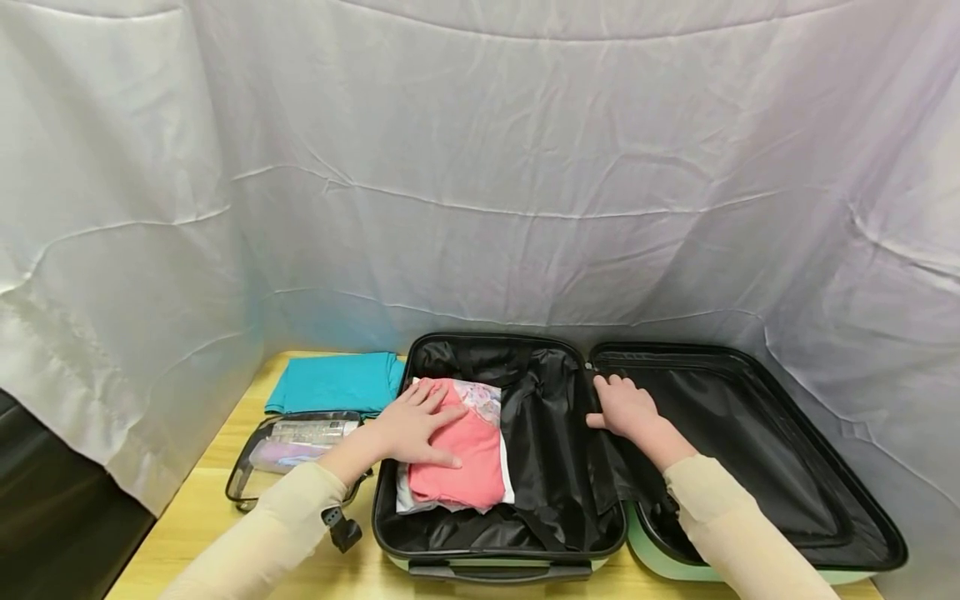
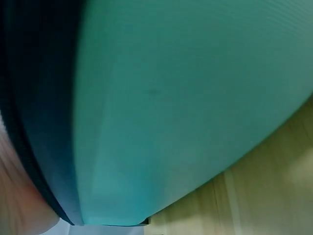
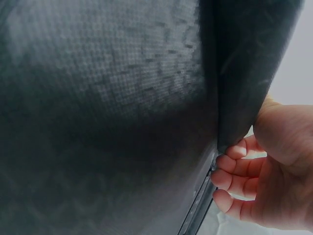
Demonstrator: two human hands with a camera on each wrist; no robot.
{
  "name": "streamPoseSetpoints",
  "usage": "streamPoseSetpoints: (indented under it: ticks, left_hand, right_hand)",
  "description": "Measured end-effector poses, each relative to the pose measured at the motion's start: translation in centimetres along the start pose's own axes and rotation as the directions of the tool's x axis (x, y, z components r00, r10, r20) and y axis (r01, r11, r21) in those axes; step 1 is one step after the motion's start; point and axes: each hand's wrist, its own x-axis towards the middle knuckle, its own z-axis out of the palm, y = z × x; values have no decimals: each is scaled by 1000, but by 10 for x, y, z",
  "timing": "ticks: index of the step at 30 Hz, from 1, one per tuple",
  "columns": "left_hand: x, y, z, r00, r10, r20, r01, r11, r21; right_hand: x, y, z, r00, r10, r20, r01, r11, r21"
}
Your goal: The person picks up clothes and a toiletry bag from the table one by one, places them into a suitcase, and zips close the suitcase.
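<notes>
The left hand (image 1: 420, 425) lies spread, palm down, on a folded pink garment (image 1: 465, 462) inside the left half of a suitcase (image 1: 498, 554). White edges and a patterned patch show around the pink cloth. In the left wrist view, the suitcase's green outer shell (image 2: 186, 107) fills most of the picture, with part of the palm at the left edge. Over by the hinge between the halves, the right hand (image 1: 630, 408) holds a black fabric flap (image 3: 244, 63). Its fingers (image 3: 234, 183) curl at the flap's edge in the right wrist view, and the thumb is mostly hidden behind the cloth.
A folded teal cloth (image 1: 333, 383) lies at the back left of the wooden table (image 1: 195, 508). In front of it sits a clear pouch (image 1: 243, 479) with black trim and small items inside. The suitcase's other half (image 1: 750, 450) lies open at right, close to the grey curtain (image 1: 525, 167).
</notes>
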Motion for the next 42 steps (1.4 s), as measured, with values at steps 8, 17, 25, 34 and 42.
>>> streamPoseSetpoints:
  ticks: [8, 17, 25, 34, 42]
  left_hand:
    - [1, 3, 4, 997, -24, 76, 13, 990, 142]
    - [1, 3, 9, 992, -55, 117, 35, 985, 170]
    - [-3, 0, 7, 999, 10, -41, -7, 996, 86]
    - [-13, -3, 7, 972, 51, -231, -63, 997, -45]
    - [-22, -11, 2, 911, 40, -410, -110, 983, -149]
  right_hand:
    - [0, 0, -1, 1000, 5, 4, -5, 1000, 4]
    - [3, 0, 2, 1000, 6, 11, -7, 1000, 14]
    - [5, 2, 2, 1000, 6, 5, -6, 1000, -3]
    - [1, -2, 3, 1000, -5, 9, 4, 1000, 12]
    - [1, 0, 1, 1000, -11, -3, 11, 1000, -4]
